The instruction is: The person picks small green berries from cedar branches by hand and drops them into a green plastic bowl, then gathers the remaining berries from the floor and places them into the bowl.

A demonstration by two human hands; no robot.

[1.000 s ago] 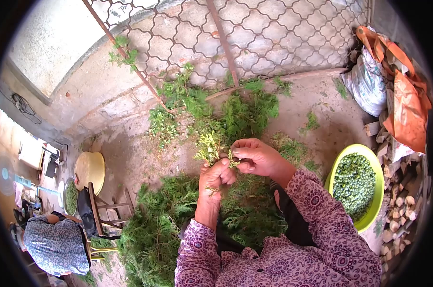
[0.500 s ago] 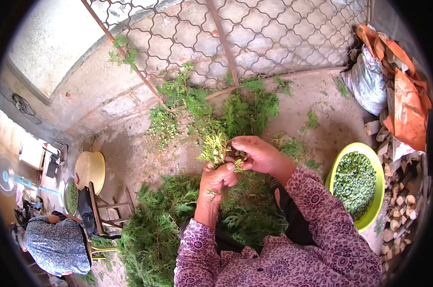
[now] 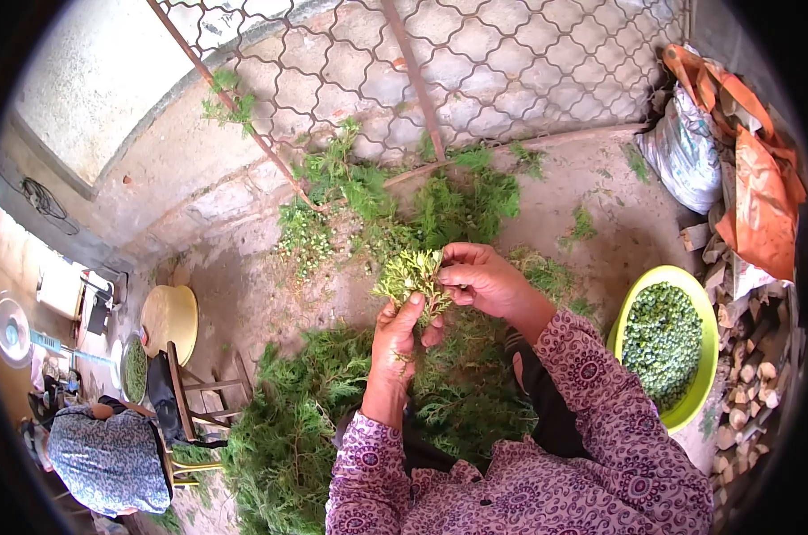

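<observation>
A heap of cut green branches covers the near ground in front of the person, and more cuttings lie farther off below the wire fence. To the right stands a yellow-green basin filled with small green berries. At the centre, the left hand is closed around the lower stem of a leafy sprig, which sticks out above the fist. The right hand comes in from the right, its fingertips pinched together on the sprig's right edge. The stem inside the left fist is hidden, and whether the right fingers hold a berry or only foliage is too small to tell. The sprig's long axis runs near to far, bushy tip pointing away toward the fence. At far left another person is partly cut off.
</observation>
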